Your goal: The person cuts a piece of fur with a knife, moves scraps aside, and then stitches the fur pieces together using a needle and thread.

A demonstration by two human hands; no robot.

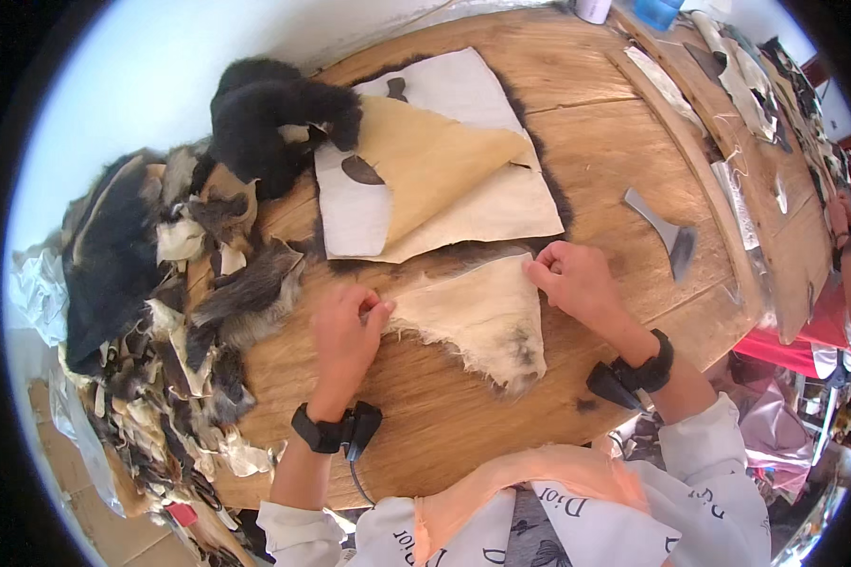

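Note:
A pale piece of hide [468, 312] with a ragged, furry lower edge lies on the wooden table in front of me. My left hand [350, 326] pinches its left corner, and my right hand [567, 274] grips its top right corner. Just beyond it is a square of cream backing [520, 203] edged with dark fur, with a tan sheet [435, 161] on it that has one folded corner. A metal tool with a broad blade [676, 246] lies to the right of my right hand.
A black fur [260, 113] sits at the back left. Mixed fur scraps [170, 321] heap along the left side beside clear plastic [38, 293]. Wooden strips [695, 161] run along the right, with more hide pieces [747, 85]. A blue container [657, 11] stands at the back.

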